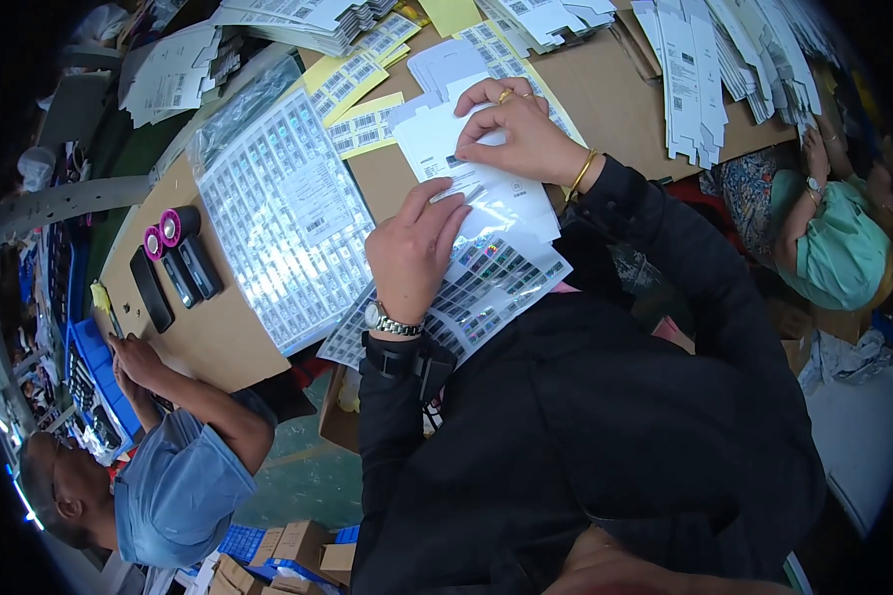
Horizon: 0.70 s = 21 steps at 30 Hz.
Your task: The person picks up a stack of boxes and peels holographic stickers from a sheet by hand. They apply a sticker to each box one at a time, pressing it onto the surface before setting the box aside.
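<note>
A flat white printed carton [511, 203] lies at the table edge in front of me, atop other flat white cartons. Over it bends my right hand [521, 129], thumb and forefinger brought together near a small dark printed patch. Lower on the same carton is my left hand [412, 248], its thumb and fingertips drawn together. Whatever either pinch holds is too small to make out. A shiny sheet of small dark stickers [511, 283] lies partly under my left hand and wrist and overhangs the table edge.
Left of my hands lies a large plastic-covered label sheet [268, 213]. Yellow-backed barcode sheets [367, 126] and stacks of flat white cartons [690, 79] sit farther back. Two pink-rimmed rolls [172, 230] and a black phone [151, 290] are at left. Co-workers sit at left [184, 476] and right [843, 238].
</note>
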### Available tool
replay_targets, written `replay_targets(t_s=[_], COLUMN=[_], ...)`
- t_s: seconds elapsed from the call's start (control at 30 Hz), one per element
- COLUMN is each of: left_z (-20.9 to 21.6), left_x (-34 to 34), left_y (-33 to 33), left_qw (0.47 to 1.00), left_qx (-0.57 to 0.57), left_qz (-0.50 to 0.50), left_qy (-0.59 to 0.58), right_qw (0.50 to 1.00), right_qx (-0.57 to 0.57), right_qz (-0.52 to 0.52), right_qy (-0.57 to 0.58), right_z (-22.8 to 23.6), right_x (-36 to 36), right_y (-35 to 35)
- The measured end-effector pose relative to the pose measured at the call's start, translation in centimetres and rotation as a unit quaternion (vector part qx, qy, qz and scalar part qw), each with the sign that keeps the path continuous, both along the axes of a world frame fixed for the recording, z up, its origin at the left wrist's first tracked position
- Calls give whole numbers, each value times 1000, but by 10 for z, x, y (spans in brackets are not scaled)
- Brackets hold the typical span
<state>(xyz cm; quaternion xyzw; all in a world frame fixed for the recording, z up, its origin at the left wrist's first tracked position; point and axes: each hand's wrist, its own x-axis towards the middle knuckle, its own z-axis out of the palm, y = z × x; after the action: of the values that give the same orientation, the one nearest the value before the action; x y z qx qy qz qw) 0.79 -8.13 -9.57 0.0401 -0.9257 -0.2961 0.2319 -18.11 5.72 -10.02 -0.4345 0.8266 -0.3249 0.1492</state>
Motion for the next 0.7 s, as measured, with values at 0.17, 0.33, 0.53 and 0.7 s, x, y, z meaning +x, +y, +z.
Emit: replay_targets(t_s=[0.17, 0.33, 0.53, 0.7], left_z=[-1, 3, 0, 0], left_x=[0, -1, -3, -2], left_y=[0, 3, 3, 2], left_qw=[1000, 1000, 1000, 999], left_qx=[-3, -12, -19, -26], left_qz=[0, 5, -1, -8], left_qy=[-1, -13, -22, -18], right_qw=[1000, 1000, 997, 999], right_qx=[5, -6, 0, -38], right_qz=[0, 0, 17, -19], right_qy=[-4, 15, 77, 18], right_z=[2, 0, -2, 4], right_x=[0, 2, 5, 6], right_y=[0, 0, 3, -1])
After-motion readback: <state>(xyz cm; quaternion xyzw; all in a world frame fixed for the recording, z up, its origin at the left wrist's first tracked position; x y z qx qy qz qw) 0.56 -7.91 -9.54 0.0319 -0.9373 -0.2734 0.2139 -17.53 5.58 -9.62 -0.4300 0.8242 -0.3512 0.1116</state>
